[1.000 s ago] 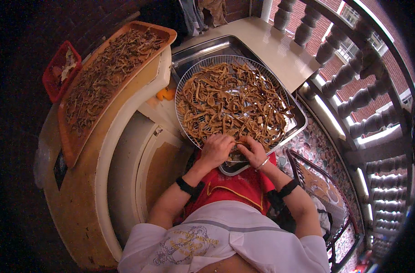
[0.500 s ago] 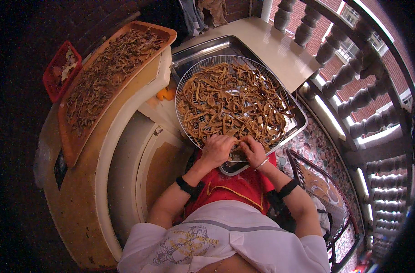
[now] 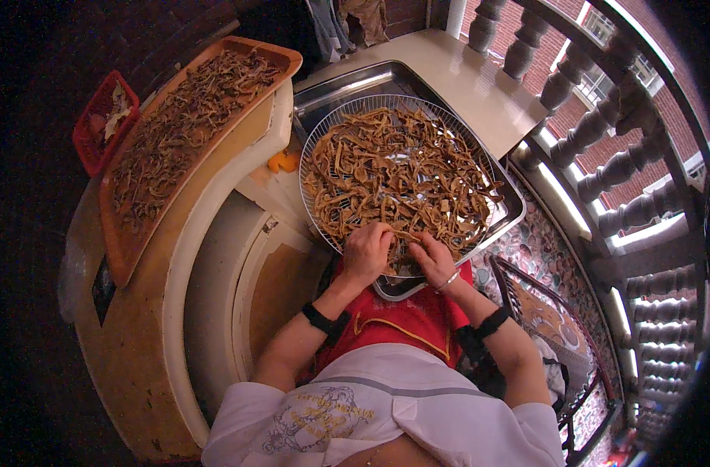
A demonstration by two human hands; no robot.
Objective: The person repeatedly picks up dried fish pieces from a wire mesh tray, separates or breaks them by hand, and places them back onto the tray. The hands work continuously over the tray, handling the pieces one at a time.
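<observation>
A round wire rack (image 3: 318, 140) covered with brown dried strips (image 3: 402, 171) rests on a steel tray (image 3: 355, 82). My left hand (image 3: 367, 251) lies at the rack's near edge, fingers curled on the strips. My right hand (image 3: 431, 257), with a bracelet at the wrist, is beside it and pinches a strip (image 3: 408, 234) that runs between both hands. Both forearms come up from the lower edge, each with a dark band.
An orange tray (image 3: 121, 257) full of darker strips lies on a washing machine (image 3: 215, 311) at left. A small red basket (image 3: 90, 144) sits beyond it. A stone balustrade (image 3: 604, 163) curves along the right. A metal chair (image 3: 542, 311) stands at lower right.
Both hands stay at the rack's near edge; the fingers have shifted slightly among the strips.
</observation>
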